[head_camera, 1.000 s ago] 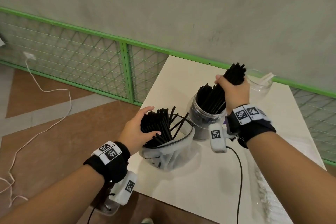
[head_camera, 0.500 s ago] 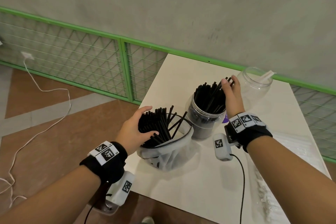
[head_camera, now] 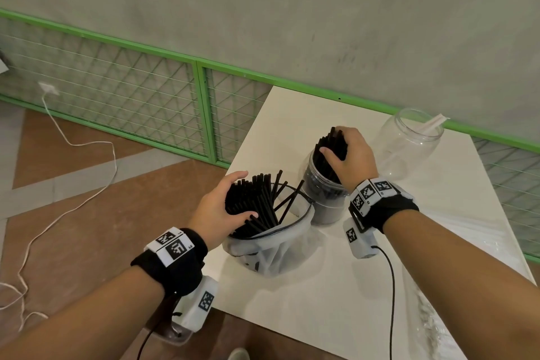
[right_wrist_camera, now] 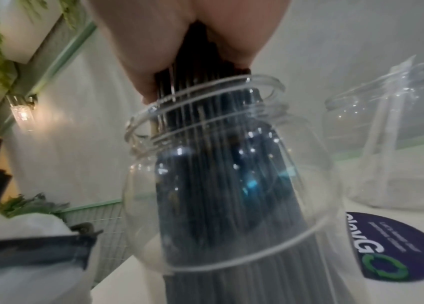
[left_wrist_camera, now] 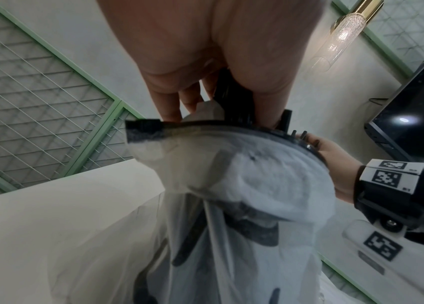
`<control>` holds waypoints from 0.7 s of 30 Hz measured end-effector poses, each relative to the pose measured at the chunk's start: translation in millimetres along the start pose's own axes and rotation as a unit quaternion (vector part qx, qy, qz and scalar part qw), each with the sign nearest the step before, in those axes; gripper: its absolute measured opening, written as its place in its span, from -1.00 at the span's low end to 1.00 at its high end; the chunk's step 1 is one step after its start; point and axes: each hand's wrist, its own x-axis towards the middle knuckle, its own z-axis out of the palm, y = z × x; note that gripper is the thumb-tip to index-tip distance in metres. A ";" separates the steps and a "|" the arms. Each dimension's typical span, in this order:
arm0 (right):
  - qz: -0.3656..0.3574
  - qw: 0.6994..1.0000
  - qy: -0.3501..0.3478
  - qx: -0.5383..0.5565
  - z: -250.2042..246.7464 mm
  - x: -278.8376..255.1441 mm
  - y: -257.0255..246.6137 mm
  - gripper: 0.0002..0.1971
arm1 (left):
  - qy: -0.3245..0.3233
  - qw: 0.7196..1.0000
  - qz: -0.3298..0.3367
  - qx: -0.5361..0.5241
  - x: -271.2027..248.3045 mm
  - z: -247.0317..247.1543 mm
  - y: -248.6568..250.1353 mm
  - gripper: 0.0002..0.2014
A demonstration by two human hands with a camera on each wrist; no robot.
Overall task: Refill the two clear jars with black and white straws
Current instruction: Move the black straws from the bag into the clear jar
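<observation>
On the white table (head_camera: pixel 321 301) stands a clear jar (head_camera: pixel 324 199) packed with black straws (head_camera: pixel 333 155). My right hand (head_camera: pixel 333 142) grips their tops from above; the right wrist view shows my palm wrapped round the bundle over the jar (right_wrist_camera: pixel 231 185) mouth. Nearer me sits a white mesh bag (head_camera: pixel 263 251) holding more black straws (head_camera: pixel 257 199). My left hand (head_camera: pixel 248 195) curls round that bundle, thumb on the near side. A second clear jar (head_camera: pixel 409 143) at the back right holds one white straw (head_camera: pixel 435 124).
The table's left edge drops to a brown floor with a white cable (head_camera: pixel 73 184). A green mesh fence (head_camera: pixel 131 102) runs along the wall. A crinkled clear plastic pack (head_camera: pixel 438 324) lies at the table's right. A purple sticker (right_wrist_camera: pixel 392 246) sits beside the filled jar.
My right hand lowered its raised bundle into the jar, let go briefly, then closed over the straw tops again. My left hand stayed on the bundle in the bag.
</observation>
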 end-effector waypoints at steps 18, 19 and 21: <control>-0.106 0.988 -0.100 -0.056 -5.3 -6.5 4.2 -0.53 | -0.002 1.000 0.004 0.005 0.9 -0.5 1.3 -0.28; -0.111 0.977 -0.140 -0.112 -5.6 -8.3 3.5 -0.44 | -0.001 1.000 0.004 0.006 1.0 -0.3 1.2 -0.28; -0.127 0.951 -0.189 -0.210 -6.2 -8.9 2.6 -0.27 | -0.002 1.000 0.002 0.005 1.7 0.0 0.2 -0.27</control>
